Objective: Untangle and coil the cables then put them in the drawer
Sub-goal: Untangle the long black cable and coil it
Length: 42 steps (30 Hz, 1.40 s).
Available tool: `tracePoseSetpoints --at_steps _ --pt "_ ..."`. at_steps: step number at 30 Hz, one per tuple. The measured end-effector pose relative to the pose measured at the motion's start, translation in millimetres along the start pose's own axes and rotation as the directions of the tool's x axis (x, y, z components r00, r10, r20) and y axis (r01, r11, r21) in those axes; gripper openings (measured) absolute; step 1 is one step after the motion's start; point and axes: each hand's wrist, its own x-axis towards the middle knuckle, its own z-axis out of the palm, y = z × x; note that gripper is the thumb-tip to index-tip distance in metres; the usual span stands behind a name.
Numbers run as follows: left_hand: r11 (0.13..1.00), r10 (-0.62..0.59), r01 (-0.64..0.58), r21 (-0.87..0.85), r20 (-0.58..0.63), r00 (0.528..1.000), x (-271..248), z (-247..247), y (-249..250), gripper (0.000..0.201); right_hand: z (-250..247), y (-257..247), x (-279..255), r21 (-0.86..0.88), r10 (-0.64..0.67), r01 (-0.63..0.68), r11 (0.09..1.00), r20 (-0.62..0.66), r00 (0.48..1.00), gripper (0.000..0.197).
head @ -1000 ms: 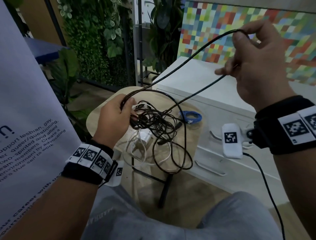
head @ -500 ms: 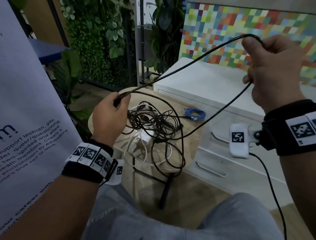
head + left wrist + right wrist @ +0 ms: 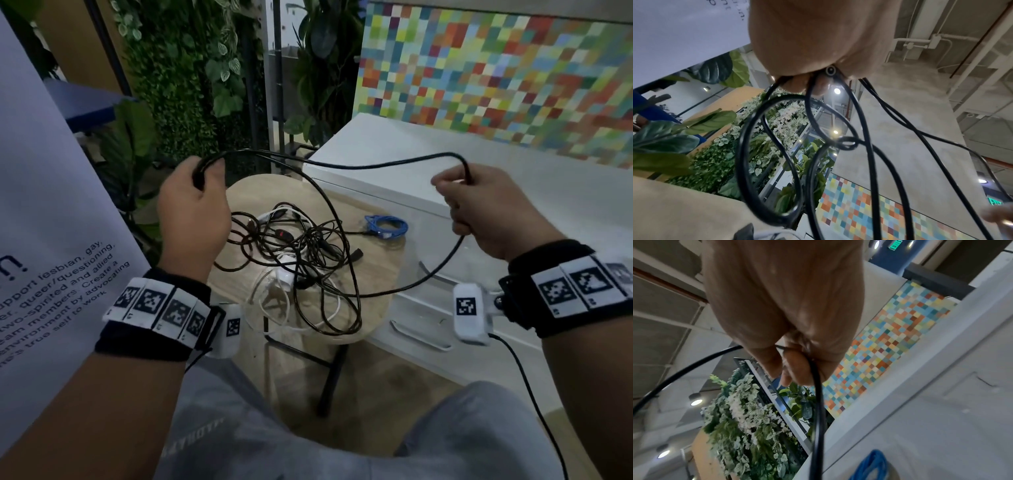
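Note:
A long black cable (image 3: 370, 165) stretches between my hands above the round wooden table (image 3: 376, 274). My left hand (image 3: 195, 205) grips several loops of it, seen hanging as black cable loops (image 3: 777, 162) under the left hand (image 3: 818, 48). My right hand (image 3: 479, 209) pinches the same cable at its bend; the black cable (image 3: 818, 410) runs down from the right hand (image 3: 793, 321). A tangle of black and white cables (image 3: 301, 267) lies on the table. A coiled blue cable (image 3: 387, 226) lies at the table's right edge, and the blue cable (image 3: 871, 467) shows in the right wrist view too.
A white drawer unit (image 3: 479, 171) with closed drawer fronts (image 3: 428, 325) stands right of the table. A white banner (image 3: 41, 222) is at my left, plants (image 3: 205, 85) behind. My knees (image 3: 308, 445) are below the table.
My right hand has come down from high at the right to table-side height. My left hand has risen off the tangle, and the cable span between them now runs nearly level.

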Motion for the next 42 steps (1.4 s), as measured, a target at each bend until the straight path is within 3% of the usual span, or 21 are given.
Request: tracePoseSetpoints --at_steps 4,6,8,12,14,16,18,19,21,23,25,27,28,29,30,32,34,37,40,42 --pt "0.99 -0.014 0.008 0.143 0.045 0.999 5 -1 -7 0.037 0 12 -11 0.328 0.199 -0.218 0.919 0.09 0.976 0.05" --pt "0.975 -0.033 0.01 0.221 0.099 0.995 3 2 -14 0.037 0 16 -15 0.299 0.258 -0.285 0.911 0.129 0.958 0.056" --pt "0.965 -0.083 0.041 0.258 0.152 0.985 -1 4 -22 0.034 0 20 -18 0.241 0.257 -0.275 0.931 0.103 0.961 0.048" --pt "0.94 -0.172 0.088 0.328 0.238 0.956 -7 9 -36 0.021 -3 20 -22 0.32 0.175 -0.176 0.931 0.03 0.984 0.005" --pt "0.92 -0.206 0.095 0.38 0.264 0.942 -11 11 -42 0.042 -3 20 -25 0.458 0.171 -0.163 0.874 0.025 0.985 0.022" --pt "0.913 -0.142 0.025 0.408 0.258 0.956 -17 13 -43 0.061 1 16 -31 0.517 0.136 -0.138 0.845 0.042 0.99 0.03" --pt "0.926 0.086 -0.154 0.346 0.206 0.975 -29 16 -34 0.058 9 10 -38 0.517 0.081 -0.112 0.849 0.081 0.993 0.033" --pt "0.916 0.228 -0.27 0.296 0.169 0.959 -36 17 -25 0.049 13 6 -41 0.519 0.061 -0.105 0.848 0.1 0.993 0.033" --pt "0.866 0.444 -0.473 0.164 0.184 0.877 -52 22 -7 0.027 21 -4 -47 0.552 0.028 -0.094 0.828 0.127 0.991 0.033" --pt "0.85 0.483 -0.527 -0.022 0.434 0.76 -67 26 6 0.018 29 -16 -50 0.597 -0.003 -0.078 0.798 0.133 0.991 0.032" --pt "0.915 0.284 -0.402 -0.028 0.753 0.594 -79 31 13 0.025 35 -28 -50 0.645 -0.026 -0.064 0.761 0.129 0.991 0.031" --pt "0.895 0.109 -0.437 0.096 0.9 0.422 -87 39 8 0.042 39 -39 -49 0.701 -0.048 -0.061 0.711 0.135 0.99 0.029" --pt "0.872 0.067 -0.471 0.131 0.922 0.381 -89 42 3 0.044 40 -44 -48 0.73 -0.062 -0.06 0.681 0.139 0.988 0.028" --pt "0.864 0.057 -0.483 0.144 0.924 0.378 -90 45 -1 0.036 41 -47 -47 0.757 -0.072 -0.058 0.651 0.138 0.988 0.027" --pt "0.869 0.067 -0.473 0.146 0.912 0.404 -89 46 -4 0.022 41 -49 -46 0.782 -0.078 -0.058 0.621 0.135 0.988 0.026" --pt "0.894 0.099 -0.425 0.139 0.866 0.49 -85 46 -8 0.005 42 -51 -44 0.825 -0.084 -0.064 0.562 0.134 0.987 0.025" --pt "0.932 0.117 -0.347 0.102 0.821 0.558 -82 46 -7 0.017 44 -50 -43 0.86 -0.086 -0.077 0.505 0.139 0.986 0.024" --pt "0.945 0.037 -0.295 0.141 0.852 0.523 -83 48 2 0.048 51 -53 -40 0.894 -0.085 -0.106 0.435 0.158 0.984 0.022" --pt "0.913 0.092 -0.385 0.135 0.852 0.515 -88 55 1 0.022 59 -58 -38 0.899 -0.091 -0.108 0.424 0.161 0.983 0.022" --pt "0.943 0.101 -0.314 0.108 0.807 0.582 -85 53 2 0.012 60 -58 -36 0.884 -0.093 -0.092 0.458 0.151 0.984 0.018"
